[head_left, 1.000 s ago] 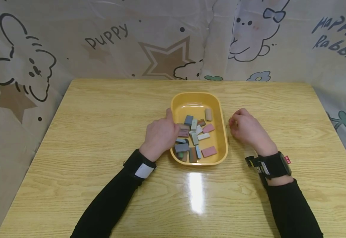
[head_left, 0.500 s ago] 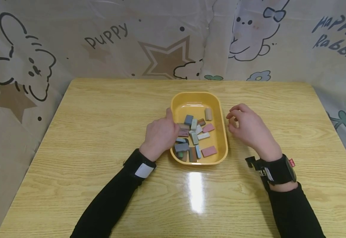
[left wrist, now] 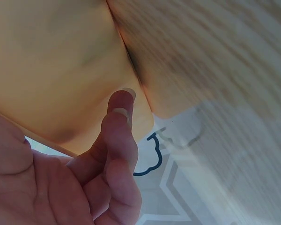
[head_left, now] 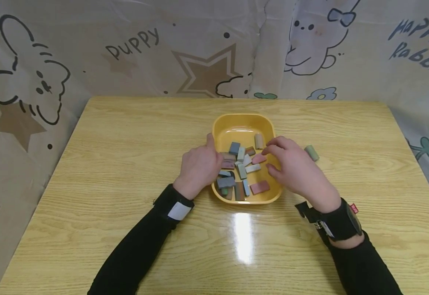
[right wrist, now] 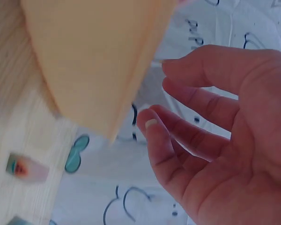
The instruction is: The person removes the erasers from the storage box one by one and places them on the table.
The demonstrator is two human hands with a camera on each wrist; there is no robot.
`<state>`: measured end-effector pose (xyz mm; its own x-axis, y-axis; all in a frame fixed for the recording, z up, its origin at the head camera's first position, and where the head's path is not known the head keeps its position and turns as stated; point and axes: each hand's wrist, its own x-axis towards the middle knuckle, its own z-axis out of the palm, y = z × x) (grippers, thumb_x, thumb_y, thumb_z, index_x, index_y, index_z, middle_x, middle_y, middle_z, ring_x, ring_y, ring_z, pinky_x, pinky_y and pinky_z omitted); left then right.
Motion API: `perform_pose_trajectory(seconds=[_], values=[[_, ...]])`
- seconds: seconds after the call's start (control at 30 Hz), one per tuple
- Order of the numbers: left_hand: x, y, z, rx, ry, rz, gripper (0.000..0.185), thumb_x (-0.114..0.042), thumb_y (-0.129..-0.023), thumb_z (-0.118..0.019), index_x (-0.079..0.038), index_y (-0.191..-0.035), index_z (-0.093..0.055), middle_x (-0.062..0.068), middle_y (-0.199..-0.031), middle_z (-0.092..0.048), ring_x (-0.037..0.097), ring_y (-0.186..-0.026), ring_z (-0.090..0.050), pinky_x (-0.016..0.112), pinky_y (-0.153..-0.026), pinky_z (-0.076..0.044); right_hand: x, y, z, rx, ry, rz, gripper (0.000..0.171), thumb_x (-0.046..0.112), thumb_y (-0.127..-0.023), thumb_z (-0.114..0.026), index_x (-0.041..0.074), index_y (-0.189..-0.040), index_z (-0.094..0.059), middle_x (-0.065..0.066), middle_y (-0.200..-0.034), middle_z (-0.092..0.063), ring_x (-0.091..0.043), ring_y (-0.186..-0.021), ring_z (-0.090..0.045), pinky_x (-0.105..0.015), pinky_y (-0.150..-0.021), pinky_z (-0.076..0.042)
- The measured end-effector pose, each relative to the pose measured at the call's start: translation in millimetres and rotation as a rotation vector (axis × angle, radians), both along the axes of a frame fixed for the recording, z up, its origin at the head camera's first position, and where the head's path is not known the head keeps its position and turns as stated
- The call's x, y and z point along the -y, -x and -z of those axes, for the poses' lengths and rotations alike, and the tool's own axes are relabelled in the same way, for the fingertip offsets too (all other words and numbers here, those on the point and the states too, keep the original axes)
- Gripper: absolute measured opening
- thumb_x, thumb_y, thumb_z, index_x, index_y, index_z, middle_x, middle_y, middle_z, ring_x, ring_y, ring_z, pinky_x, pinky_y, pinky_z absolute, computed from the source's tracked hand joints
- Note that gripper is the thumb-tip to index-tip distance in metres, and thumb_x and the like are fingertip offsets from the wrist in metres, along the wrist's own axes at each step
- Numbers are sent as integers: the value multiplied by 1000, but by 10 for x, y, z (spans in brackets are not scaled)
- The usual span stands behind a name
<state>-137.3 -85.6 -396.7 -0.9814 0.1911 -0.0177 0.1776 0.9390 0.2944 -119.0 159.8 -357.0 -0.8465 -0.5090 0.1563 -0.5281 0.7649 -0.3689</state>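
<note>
Fingers [head_left: 273,144] of the right hand [head_left: 298,172] hang loosely spread and empty over the right rim of the yellow tray [head_left: 244,123], their tips just above a pink block [head_left: 258,158] that lies directly below and slightly left of them, its long axis running slantwise from near left to far right. The left hand [head_left: 198,166] rests against the tray's left wall, fingers curled over the rim and thumb stretched along it; whether those fingers touch any piece inside is hidden. The right hand is the nearer of the two to the pink block. The tray sits at the middle of the wooden worktop [head_left: 125,143] and holds a loose heap of small blocks [head_left: 241,170] in grey, blue, white, brown and pink, most of them crowded toward its near and left parts. One pale green block [head_left: 312,153] lies alone on the worktop, apart from the tray on its right side and just beyond the right hand.
</note>
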Motion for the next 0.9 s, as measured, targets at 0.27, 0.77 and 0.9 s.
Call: perform_pose_trajectory(seconds=[0.27, 0.77, 0.9], values=[[4, -1, -5, 9, -12, -1, 58, -27, -100, -47, 10, -143, -37, 5, -60, -53, 20, -48, -53, 33, -42, -41, 210, -83, 108, 27, -11, -156, 26, 5, -82, -77, 0, -106, -70, -17, -124, -59, -32, -111, -57, -44, -91, -49], [3, -4, -21, 3, 0, 7, 58, -26, -100, -47, 11, -143, -37, 4, -59, -52, 20, -46, -52, 33, -41, -40, 343, -130, 295, 56, -47, -274, 29, 2, -77, -76, 3, -106, -72, -15, -115, -61, -27, -100, -59, -39, -85, -51], [5, -4, -17, -5, 2, 9, 57, -26, -100, -47, 11, -143, -37, 4, -59, -52, 20, -46, -52, 32, -40, -40, 348, -131, 306, 63, -55, -275, 25, 0, -77, -76, 5, -101, -73, -10, -103, -59, -21, -84, -59, -34, -75, -51]])
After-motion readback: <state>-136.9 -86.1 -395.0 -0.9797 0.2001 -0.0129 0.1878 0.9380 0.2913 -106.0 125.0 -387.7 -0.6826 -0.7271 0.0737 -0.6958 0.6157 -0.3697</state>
